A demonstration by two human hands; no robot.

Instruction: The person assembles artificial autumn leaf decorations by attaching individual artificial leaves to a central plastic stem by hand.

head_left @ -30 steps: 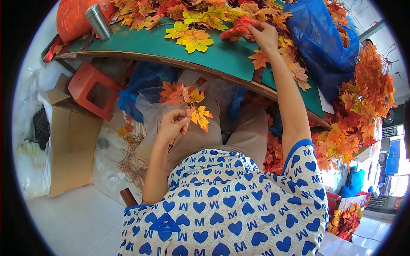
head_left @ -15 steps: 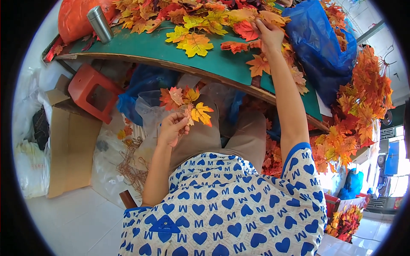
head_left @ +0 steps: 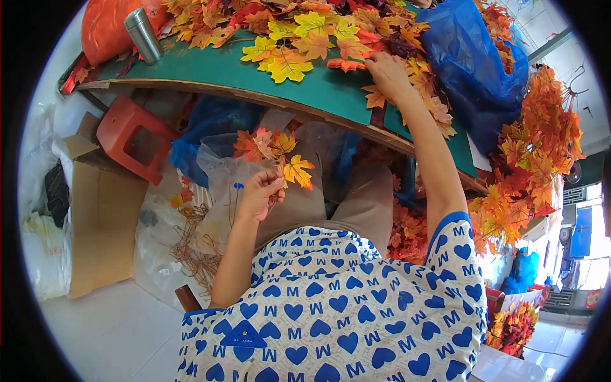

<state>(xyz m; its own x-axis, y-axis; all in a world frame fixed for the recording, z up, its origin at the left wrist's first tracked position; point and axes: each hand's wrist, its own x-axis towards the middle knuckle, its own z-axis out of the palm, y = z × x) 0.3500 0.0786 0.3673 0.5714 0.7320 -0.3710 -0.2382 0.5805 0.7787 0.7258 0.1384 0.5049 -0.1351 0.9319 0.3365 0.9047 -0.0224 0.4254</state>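
My left hand (head_left: 261, 195) is closed in a pinch on the stem end of a sprig of artificial maple leaves (head_left: 297, 170), held above my lap. Its leaves are red, pink-orange and yellow-orange and fan out above my fingers. At the table's front part, my right hand (head_left: 389, 76) bends its fingers together at the right end of a small stack of orange-red maple leaves (head_left: 345, 65); the fingertips are partly hidden. Yellow maple leaves (head_left: 287, 65) lie to the left of that stack, and tan-orange leaves (head_left: 374, 97) lie under and beside my right wrist.
A steel flask (head_left: 144, 37) and a red bag (head_left: 114, 28) stand at the left of the green table (head_left: 191, 71). On the right is a blue plastic bag (head_left: 468, 70). An orange stool (head_left: 132, 137) and an open cardboard box (head_left: 105, 223) are on the left, below the table.
My right hand has come down and nearer from the leaf pile to the orange-red stack. A tan-orange leaf now lies beside the yellow ones. My left hand keeps the sprig nearly still.
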